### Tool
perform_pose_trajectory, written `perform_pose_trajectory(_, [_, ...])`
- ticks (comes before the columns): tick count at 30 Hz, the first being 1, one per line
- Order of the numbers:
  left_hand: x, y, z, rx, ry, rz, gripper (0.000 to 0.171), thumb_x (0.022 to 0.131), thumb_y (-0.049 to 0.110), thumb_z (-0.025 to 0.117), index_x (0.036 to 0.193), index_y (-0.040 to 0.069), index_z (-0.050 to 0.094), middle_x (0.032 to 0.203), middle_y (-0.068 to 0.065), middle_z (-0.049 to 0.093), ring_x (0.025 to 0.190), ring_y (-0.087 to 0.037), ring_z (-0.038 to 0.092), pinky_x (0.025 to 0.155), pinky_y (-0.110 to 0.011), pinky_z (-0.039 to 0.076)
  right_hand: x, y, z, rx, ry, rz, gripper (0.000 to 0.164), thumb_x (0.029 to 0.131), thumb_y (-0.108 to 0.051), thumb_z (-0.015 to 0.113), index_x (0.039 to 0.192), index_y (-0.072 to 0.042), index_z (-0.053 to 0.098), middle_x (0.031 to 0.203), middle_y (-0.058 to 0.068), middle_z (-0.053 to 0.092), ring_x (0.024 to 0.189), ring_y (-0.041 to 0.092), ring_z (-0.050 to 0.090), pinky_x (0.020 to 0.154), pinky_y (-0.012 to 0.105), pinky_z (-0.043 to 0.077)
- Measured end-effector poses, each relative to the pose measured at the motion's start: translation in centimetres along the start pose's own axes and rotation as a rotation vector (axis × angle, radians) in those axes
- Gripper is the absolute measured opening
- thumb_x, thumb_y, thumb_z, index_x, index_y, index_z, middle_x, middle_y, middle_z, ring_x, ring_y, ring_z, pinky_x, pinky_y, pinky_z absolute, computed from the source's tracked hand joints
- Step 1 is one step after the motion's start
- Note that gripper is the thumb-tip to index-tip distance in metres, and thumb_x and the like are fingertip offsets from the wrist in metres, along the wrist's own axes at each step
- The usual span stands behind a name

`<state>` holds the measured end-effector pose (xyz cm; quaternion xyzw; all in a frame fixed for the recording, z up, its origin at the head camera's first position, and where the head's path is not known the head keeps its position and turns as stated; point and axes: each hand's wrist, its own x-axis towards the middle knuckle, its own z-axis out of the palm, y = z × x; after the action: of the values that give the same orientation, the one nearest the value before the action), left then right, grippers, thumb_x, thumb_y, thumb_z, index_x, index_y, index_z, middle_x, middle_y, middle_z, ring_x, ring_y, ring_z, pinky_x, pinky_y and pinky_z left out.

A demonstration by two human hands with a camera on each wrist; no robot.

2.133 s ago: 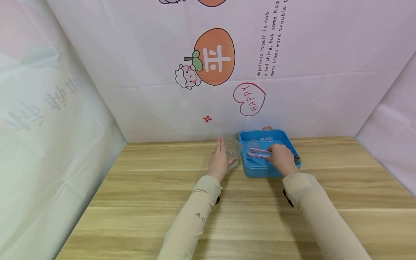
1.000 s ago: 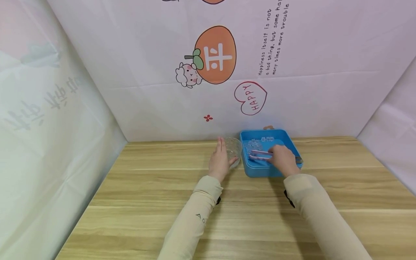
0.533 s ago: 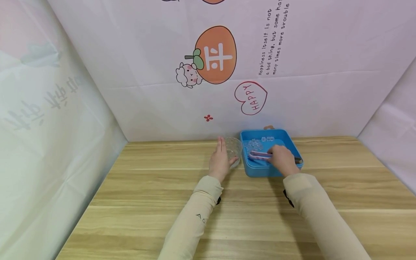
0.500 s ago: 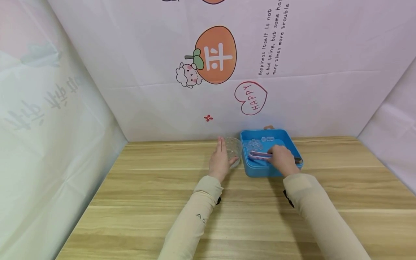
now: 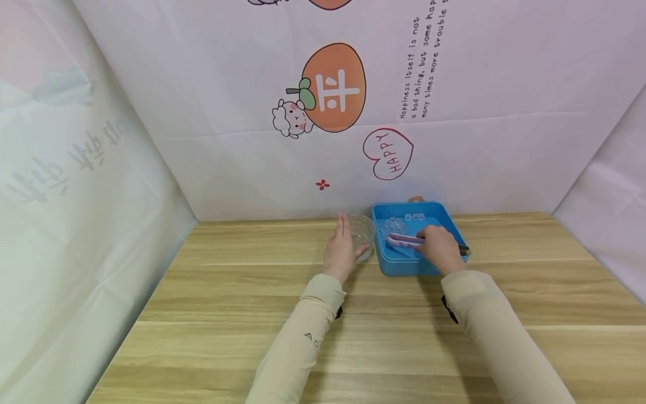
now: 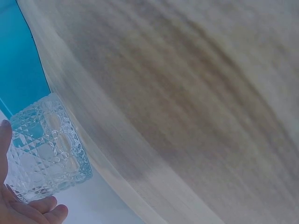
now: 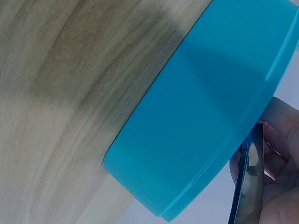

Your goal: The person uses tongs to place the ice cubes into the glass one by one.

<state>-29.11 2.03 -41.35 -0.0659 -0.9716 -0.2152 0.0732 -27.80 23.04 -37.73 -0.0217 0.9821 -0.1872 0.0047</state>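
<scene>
A clear cut-glass bowl (image 5: 362,235) stands on the table against the left side of a blue tray (image 5: 411,268). My left hand (image 5: 340,252) holds the bowl from its left, thumb on the near side; the left wrist view shows fingers round the patterned glass (image 6: 49,149). My right hand (image 5: 439,247) grips a pair of tongs (image 5: 404,240) with pink tips and a metal body (image 7: 250,182), above the tray. The tips are close together, low in the tray near a cluster of clear cubes (image 5: 395,225). Whether they pinch a cube cannot be made out.
Several clear cubes (image 5: 415,217) sit in a row at the tray's back wall. A printed white cloth (image 5: 252,168) hangs right behind the tray and bowl. The wooden table (image 5: 242,314) extends to the left, right and front.
The tongs' tips have come together from a wider spread and stay low in the tray. The left hand and the bowl have kept their place.
</scene>
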Motion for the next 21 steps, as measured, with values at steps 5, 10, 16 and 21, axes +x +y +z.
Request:
perform_pose_trajectory(5, [-0.1,0.1,-0.1,-0.007,0.0,0.001,0.091,0.089,0.044,0.063,0.153,0.002,0.015,0.161,-0.011,0.015,0.133,-0.029,0.047,0.106,-0.038,0.044,-0.2,0.2,-0.3,0.011,0.024,-0.002,0.034,0.091,-0.01,0.063,0.118,0.01,0.062,0.117,0.031,0.062,0.105,0.045,0.06,0.086,0.054,0.051])
perform_pose_trajectory(10, [-0.2,0.2,-0.4,0.0,0.002,0.01,0.09,0.089,0.043,0.063,0.152,0.001,0.015,0.161,-0.012,0.017,0.134,-0.029,0.046,0.106,-0.039,0.044,-0.4,0.3,-0.6,0.012,0.093,-0.021,0.033,0.09,-0.011,0.064,0.116,0.01,0.063,0.113,0.031,0.064,0.098,0.044,0.062,0.082,0.052,0.054])
perform_pose_trajectory(16, [-0.3,0.2,-0.5,0.002,0.008,0.018,0.089,0.089,0.043,0.063,0.152,0.001,0.016,0.16,-0.013,0.018,0.134,-0.028,0.046,0.107,-0.04,0.043,-0.6,0.4,-1.0,0.035,0.173,-0.054,0.032,0.089,-0.01,0.065,0.113,0.012,0.064,0.108,0.031,0.066,0.094,0.042,0.063,0.081,0.052,0.053])
perform_pose_trajectory(21, [-0.3,0.1,-0.4,0.006,0.007,0.018,0.089,0.089,0.043,0.063,0.152,0.001,0.016,0.16,-0.013,0.018,0.136,-0.027,0.044,0.109,-0.04,0.041,-0.3,0.4,-1.1,0.073,0.211,-0.05,0.036,0.091,-0.012,0.063,0.118,0.011,0.062,0.113,0.032,0.064,0.098,0.045,0.061,0.082,0.053,0.053])
